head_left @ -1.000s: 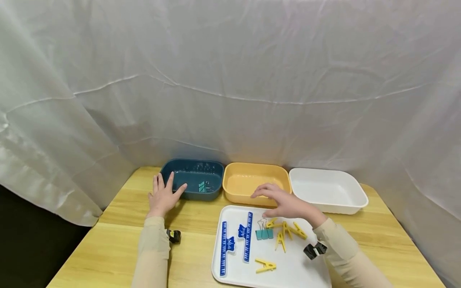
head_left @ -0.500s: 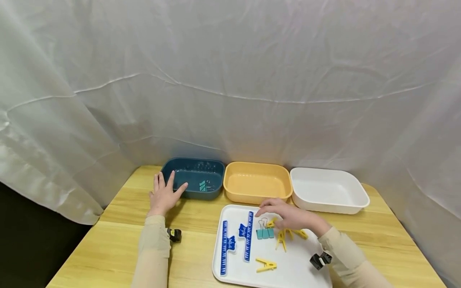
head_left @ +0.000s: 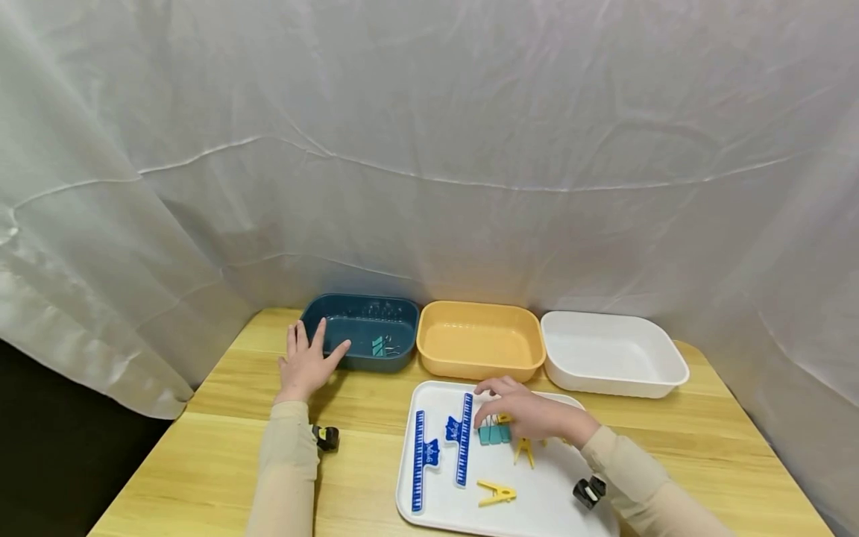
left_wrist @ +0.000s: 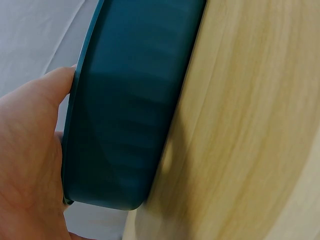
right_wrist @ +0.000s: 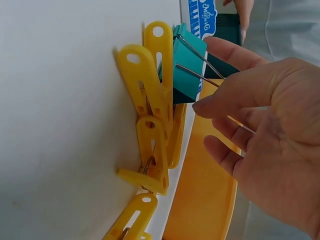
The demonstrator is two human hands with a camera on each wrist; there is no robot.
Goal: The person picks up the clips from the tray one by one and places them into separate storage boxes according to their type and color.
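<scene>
My left hand point(head_left: 305, 371) rests with spread fingers on the rim of a dark teal bin point(head_left: 356, 328), its thumb at the edge in the left wrist view. Green binder clips point(head_left: 380, 347) lie inside that bin. Over the white tray point(head_left: 550, 500), my right hand point(head_left: 530, 412) reaches down to turquoise binder clips point(head_left: 494, 435). In the right wrist view its thumb and index finger stand apart on either side of the clips' wire handles, not pinching. Yellow clothespins point(right_wrist: 140, 75) lie right beside them, partly hidden by the hand in the head view.
Left on the tray lie two blue piano-key clips point(head_left: 464, 440), and a single yellow clothespin point(head_left: 496, 493) lies nearer the front. A yellow bin point(head_left: 479, 365) and a white bin point(head_left: 614, 382) stand behind the tray, in line with the teal one. A pale curtain point(head_left: 429, 149) hangs behind.
My right hand has come down from in front of the yellow bin to the turquoise binder clips, now covering some clothespins. My left hand stays at the teal bin.
</scene>
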